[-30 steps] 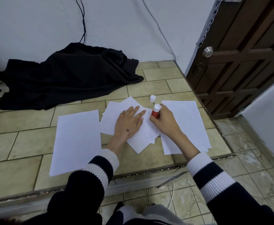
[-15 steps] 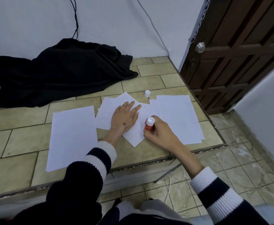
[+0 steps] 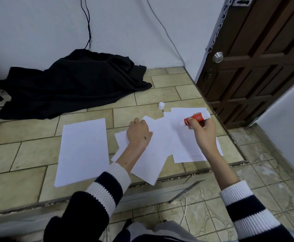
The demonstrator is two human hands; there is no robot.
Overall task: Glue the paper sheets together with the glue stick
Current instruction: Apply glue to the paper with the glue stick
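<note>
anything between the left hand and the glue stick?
Only white paper: the angled sheet the left hand grips spans the stretch toward the glue stick held in the right hand. Head view.

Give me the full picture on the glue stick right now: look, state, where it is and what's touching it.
The glue stick is a short plastic cylinder with a red label bearing white print and a white base end. Its cap is off: a small white cap stands apart on the tiled surface. The right hand grips the stick around its middle, holding it nearly level, tip end pointing left, over the right-hand paper sheet. Whether the tip touches the paper cannot be told.
</note>
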